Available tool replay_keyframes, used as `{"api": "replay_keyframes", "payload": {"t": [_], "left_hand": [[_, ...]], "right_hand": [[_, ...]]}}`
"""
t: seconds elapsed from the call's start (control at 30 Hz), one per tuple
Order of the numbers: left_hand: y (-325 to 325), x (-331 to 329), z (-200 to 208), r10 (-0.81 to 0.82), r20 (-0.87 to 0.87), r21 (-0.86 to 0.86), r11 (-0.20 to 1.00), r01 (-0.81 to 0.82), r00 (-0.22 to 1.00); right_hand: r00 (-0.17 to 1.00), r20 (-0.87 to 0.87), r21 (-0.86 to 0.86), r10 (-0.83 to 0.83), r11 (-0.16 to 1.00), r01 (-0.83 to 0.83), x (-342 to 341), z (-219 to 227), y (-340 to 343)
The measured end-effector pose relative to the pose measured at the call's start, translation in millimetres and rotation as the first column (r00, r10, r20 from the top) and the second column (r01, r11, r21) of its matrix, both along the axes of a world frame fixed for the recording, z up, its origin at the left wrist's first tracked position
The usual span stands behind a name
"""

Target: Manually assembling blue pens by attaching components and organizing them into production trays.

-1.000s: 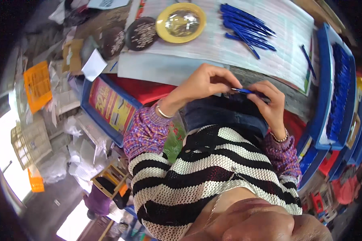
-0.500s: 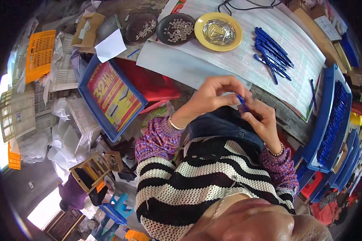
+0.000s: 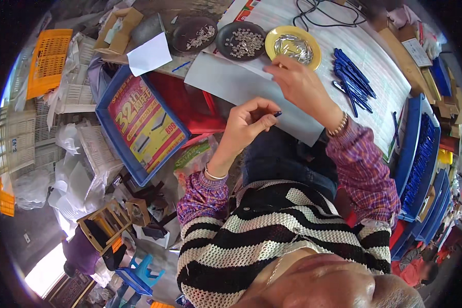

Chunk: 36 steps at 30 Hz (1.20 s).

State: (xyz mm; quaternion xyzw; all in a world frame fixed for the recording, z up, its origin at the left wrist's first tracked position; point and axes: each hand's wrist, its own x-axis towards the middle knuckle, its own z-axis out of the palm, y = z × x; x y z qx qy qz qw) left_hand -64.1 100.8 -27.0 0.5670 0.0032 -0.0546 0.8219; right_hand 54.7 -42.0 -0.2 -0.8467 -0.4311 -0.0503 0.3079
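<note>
My left hand (image 3: pixel 247 124) is pinched on a small dark blue pen piece (image 3: pixel 277 114), held just in front of the table's near edge. My right hand (image 3: pixel 299 86) stretches forward over the table, fingertips at the rim of a yellow dish (image 3: pixel 293 46) of small shiny metal parts; whether it holds one I cannot tell. A pile of blue pens (image 3: pixel 352 79) lies to the right of the dish. Two dark round dishes, one with small metal bits (image 3: pixel 240 41) and one with thin springs (image 3: pixel 193 34), sit to the left.
A blue tray with a red-and-yellow printed sheet (image 3: pixel 141 124) stands at my left. Blue trays of pens (image 3: pixel 421 159) are stacked at the right. Orange and white plastic baskets (image 3: pixel 49 61) and plastic bags crowd the far left. Black cables (image 3: pixel 323 13) lie at the table's back.
My hands were together at my lap on a blue pen. The right hand has reached forward to the yellow dish, and the left keeps a small blue piece.
</note>
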Motion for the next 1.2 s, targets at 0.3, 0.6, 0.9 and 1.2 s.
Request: {"api": "replay_keyframes", "payload": {"t": [0.3, 0.6, 0.9, 1.2], "left_hand": [[8, -1, -16, 0.063, -0.039, 0.011, 0.998, -0.062, 0.997], [2, 8, -15, 0.154, -0.019, 0.047, 0.987, -0.153, 0.988], [-10, 20, -11, 0.236, -0.056, 0.023, 0.972, -0.235, 0.970], [-44, 23, -1, 0.175, -0.131, -0.035, 0.983, -0.181, 0.976]], "right_hand": [[0.968, 0.245, -0.139, -0.051, 0.987, 0.087, 34, -34, 42], [0.971, 0.236, 0.026, -0.030, 0.999, 0.025, 49, -43, 38], [0.997, -0.017, 0.226, -0.078, 0.971, 0.080, 32, -10, 2], [0.802, -0.593, 0.152, -0.067, 0.969, 0.193, -26, 19, -72]]}}
